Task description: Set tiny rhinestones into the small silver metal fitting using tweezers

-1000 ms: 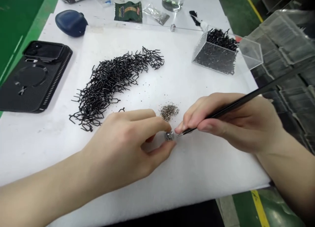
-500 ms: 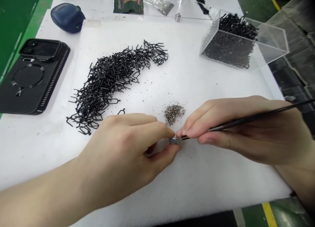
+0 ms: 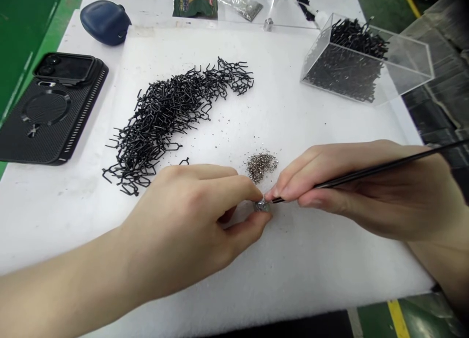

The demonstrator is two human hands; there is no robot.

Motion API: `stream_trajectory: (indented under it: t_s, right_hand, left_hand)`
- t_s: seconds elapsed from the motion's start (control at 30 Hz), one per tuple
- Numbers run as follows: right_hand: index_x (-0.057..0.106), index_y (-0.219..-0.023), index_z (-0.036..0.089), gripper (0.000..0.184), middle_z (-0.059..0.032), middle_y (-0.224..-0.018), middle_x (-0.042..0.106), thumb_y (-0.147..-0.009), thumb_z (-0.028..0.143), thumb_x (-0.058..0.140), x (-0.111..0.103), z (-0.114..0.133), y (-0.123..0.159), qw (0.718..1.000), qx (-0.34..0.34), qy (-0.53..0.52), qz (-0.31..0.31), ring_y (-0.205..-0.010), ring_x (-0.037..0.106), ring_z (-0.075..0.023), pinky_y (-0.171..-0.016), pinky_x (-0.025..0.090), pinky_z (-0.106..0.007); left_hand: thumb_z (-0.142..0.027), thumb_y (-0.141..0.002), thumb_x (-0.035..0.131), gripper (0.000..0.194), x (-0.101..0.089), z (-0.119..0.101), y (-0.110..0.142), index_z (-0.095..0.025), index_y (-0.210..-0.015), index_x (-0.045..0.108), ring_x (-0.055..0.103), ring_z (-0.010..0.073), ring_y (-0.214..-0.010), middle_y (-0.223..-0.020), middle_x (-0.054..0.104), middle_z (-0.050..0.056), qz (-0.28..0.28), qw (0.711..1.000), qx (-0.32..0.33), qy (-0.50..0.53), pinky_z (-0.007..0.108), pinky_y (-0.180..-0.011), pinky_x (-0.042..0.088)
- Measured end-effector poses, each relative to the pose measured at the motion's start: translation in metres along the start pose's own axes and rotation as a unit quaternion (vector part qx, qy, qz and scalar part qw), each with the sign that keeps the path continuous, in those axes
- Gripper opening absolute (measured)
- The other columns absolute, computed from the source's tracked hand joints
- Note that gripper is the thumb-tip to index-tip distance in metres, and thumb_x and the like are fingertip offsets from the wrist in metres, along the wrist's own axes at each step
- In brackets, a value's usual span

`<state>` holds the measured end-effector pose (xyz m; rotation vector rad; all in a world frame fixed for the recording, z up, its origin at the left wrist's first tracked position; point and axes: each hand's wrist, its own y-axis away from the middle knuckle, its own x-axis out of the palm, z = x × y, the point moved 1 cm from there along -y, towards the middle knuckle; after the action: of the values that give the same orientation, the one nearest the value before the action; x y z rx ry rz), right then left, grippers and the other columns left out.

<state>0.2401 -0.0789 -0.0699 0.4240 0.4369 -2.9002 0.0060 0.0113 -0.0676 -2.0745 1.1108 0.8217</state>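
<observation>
Left hand (image 3: 183,216) pinching a tiny silver metal piece (image 3: 262,206) just below centre of the frame, left fingers (image 3: 234,189) shut on it, its long axis too small to make out tbh. Right hand (image 3: 359,191) holding slim black tweezers (image 3: 366,172), right fingers (image 3: 293,186) closed around them, long axis slanting down-left from the right edge, tips right at that piece. Just above, a little heap of glittery beads (image 3: 261,166) on the white foam surface (image 3: 293,279). Black wire clips (image 3: 172,118) left of centre, clear acrylic box (image 3: 351,64) upper right.
</observation>
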Motion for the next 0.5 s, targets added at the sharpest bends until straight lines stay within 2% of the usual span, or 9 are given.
stream_trajectory:
  t_s: [0.2, 0.33, 0.5]
  right_hand:
    - [0.087, -0.105, 0.018, 0.017, -0.0031, -0.100, 0.089, -0.099, 0.004, 0.084, 0.0001, -0.0004, 0.0008, 1.000, 0.001, -0.007, 0.000, -0.097, 0.087, -0.0177, -0.092, 0.072, -0.024]
    - [0.088, -0.105, 0.017, 0.015, -0.0046, -0.099, 0.089, -0.098, 0.004, 0.085, -0.0007, 0.0011, 0.0002, 1.000, -0.014, -0.001, 0.012, -0.097, 0.087, -0.0177, -0.092, 0.071, -0.023]
    - [0.089, -0.107, 0.019, 0.018, -0.0044, -0.101, 0.089, -0.098, 0.004, 0.084, -0.0008, -0.0011, -0.0001, 1.000, -0.013, -0.003, 0.010, -0.097, 0.088, -0.0196, -0.089, 0.073, -0.026]
  left_hand:
    - [-0.015, -0.098, 0.078, 0.012, 0.0015, 0.0017, -0.0002, -0.019, -0.088, 0.082, 0.049, 0.0057, -0.050, -0.065, 0.064, -0.009, -0.013, 1.000, 0.007, 0.015, 0.024, -0.051, 0.037]
    - [-0.016, -0.099, 0.079, 0.012, 0.0030, 0.0032, 0.0011, -0.019, -0.088, 0.083, 0.050, 0.0064, -0.051, -0.065, 0.064, -0.008, 0.001, 1.000, -0.001, 0.011, 0.024, -0.052, 0.038]
    - [-0.016, -0.099, 0.080, 0.010, 0.0015, 0.0022, -0.0014, -0.018, -0.090, 0.084, 0.052, 0.0055, -0.052, -0.066, 0.064, -0.009, -0.004, 1.000, 0.008, 0.008, 0.023, -0.053, 0.038]
